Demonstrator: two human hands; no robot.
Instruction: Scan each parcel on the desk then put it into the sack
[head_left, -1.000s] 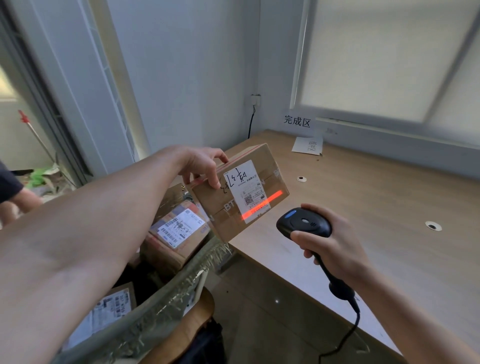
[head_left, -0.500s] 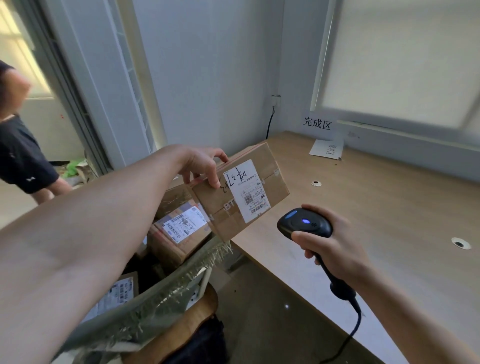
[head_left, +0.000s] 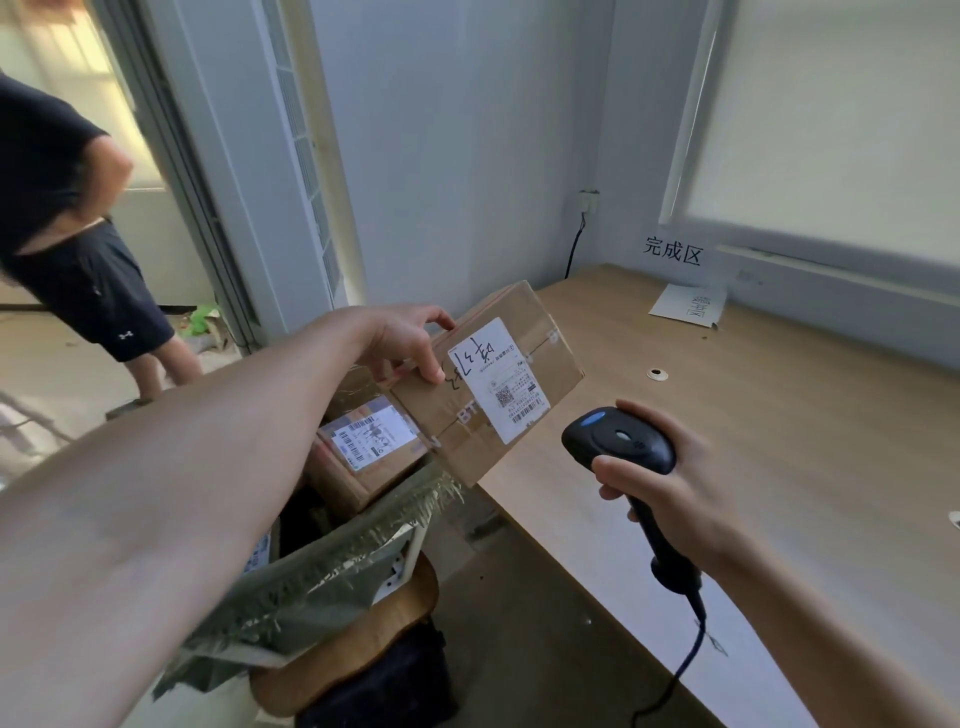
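The left hand (head_left: 402, 340) grips a brown corrugated-cardboard parcel (head_left: 561, 366) by its upper left corner, fingers curled over the top edge and thumb pressed on the front face. The box is rectangular, sealed with clear glossy tape, and held tilted in the air over the left edge of the pale wood-grain laminate counter (head_left: 779, 441). Its white paper shipping label (head_left: 496, 379), with barcode, QR code and black handwritten marks, faces the camera.

The right hand (head_left: 675, 488) holds a matte black plastic handheld scanner (head_left: 618, 441), fingers clamped round the slim handle, its rounded head aimed toward the label. A thin black cable (head_left: 680, 670) trails from the handle's base.

Below the parcel gapes the frayed rim of a grey-green woven plastic sack (head_left: 322, 571), with another labelled cardboard box (head_left: 363, 462) inside. A white sheet of paper (head_left: 685, 306) lies at the counter's far edge.
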